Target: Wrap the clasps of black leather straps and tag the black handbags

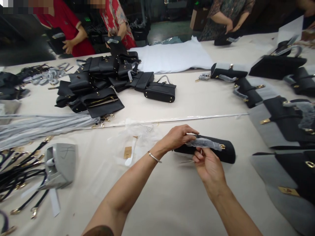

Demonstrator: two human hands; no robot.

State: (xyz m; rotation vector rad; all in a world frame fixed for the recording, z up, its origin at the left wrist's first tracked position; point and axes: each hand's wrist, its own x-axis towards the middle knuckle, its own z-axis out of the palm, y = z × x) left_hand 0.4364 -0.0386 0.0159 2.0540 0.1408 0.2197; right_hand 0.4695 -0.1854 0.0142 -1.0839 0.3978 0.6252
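A black handbag point(228, 152) lies on its side on the table in front of me, its handle point(206, 143) wrapped in clear plastic and fixed by a gold fitting. My left hand point(180, 137) has its fingers closed at the left end of that wrapped handle. My right hand point(209, 165), just below the handle, is closed around a thin metal tool point(187, 162). Part of this tool sticks out to the left of the fingers; its exact kind is hard to make out. Left of the bag lie a small tan card point(127, 152) and a white tag point(128, 161) on thin crumpled wrapping point(144, 131).
A pile of black bags point(98, 68) stands at the back left. More bags point(283, 118) line the right side. A grey tape dispenser point(61, 165), black straps point(22, 173) and plastic-wrapped straps point(44, 126) lie at the left. Co-workers stand across the table.
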